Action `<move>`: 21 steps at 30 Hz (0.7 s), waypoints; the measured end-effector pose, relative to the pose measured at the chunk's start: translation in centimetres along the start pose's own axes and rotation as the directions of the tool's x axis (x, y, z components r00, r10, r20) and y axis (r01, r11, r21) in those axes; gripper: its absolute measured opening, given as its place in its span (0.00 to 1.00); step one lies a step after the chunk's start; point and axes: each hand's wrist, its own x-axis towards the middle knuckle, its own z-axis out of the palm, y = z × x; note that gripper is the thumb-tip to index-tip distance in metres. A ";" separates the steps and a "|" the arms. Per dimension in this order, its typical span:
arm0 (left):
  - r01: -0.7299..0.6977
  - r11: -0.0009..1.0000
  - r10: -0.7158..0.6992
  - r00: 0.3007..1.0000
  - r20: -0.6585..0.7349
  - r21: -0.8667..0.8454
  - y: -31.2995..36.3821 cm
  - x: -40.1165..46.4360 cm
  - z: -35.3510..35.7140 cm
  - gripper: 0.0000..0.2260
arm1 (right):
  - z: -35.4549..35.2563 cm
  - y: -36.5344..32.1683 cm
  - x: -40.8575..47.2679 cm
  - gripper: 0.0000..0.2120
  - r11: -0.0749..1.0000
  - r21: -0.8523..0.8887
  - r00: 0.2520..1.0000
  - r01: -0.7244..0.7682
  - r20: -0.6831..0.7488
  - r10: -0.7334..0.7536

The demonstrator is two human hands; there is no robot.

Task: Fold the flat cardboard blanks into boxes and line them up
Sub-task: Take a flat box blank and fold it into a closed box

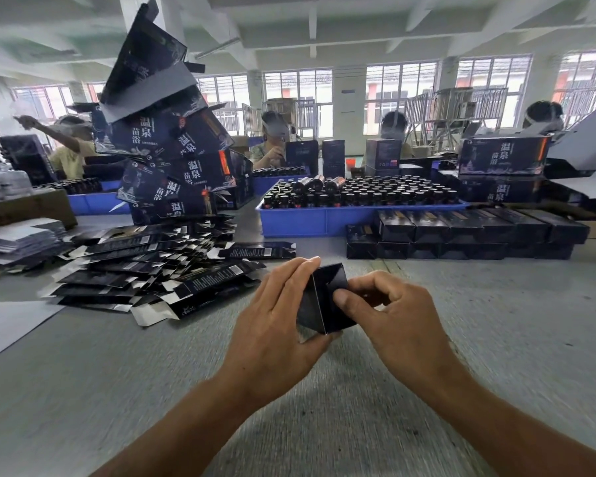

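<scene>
A small dark box is held just above the bench, end-on to the camera, between both hands. The left hand is wrapped round its left side, fingers lying over the top edge and thumb tucked beneath; the right hand is curled against the near end, its thumb pressed on the end flap, which looks about to be tucked shut. The card is judged light and thin, stiff along its creases yet easily dented on the flat panels, with a glossy, rather slippery print; it is best taken by the long edges and corners, with only light pressure on the flap. To the left, a loose heap of flat blanks is spread on the bench. Farther back on the right, finished boxes are lined up in stacked rows, in front of a blue tray of bottles.
</scene>
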 end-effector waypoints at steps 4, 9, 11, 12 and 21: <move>-0.020 1.000 0.020 1.000 -0.013 0.010 -0.1 0.0 -0.1 0.37 | -0.2 0.0 0.2 0.10 0.998 0.064 0.996 -0.010 0.087 0.004; -0.197 0.976 0.188 0.976 0.106 0.090 -0.4 -0.1 0.6 0.42 | 0.2 0.4 -0.1 0.33 0.994 0.037 0.978 -0.102 0.186 0.093; -0.219 0.971 0.205 0.969 0.135 0.100 -0.5 -0.2 0.8 0.42 | 0.2 0.8 0.2 0.32 0.983 0.087 0.975 -0.164 0.164 0.149; -0.209 0.973 0.197 0.973 0.124 0.093 -0.5 -0.3 0.9 0.42 | 0.2 0.9 0.4 0.32 0.972 0.126 0.974 -0.197 0.142 0.179; 0.439 0.797 -0.462 0.885 0.049 -0.415 -1.3 0.6 -0.4 0.33 | -0.3 2.1 1.4 0.25 0.864 0.305 0.912 -0.401 0.222 0.345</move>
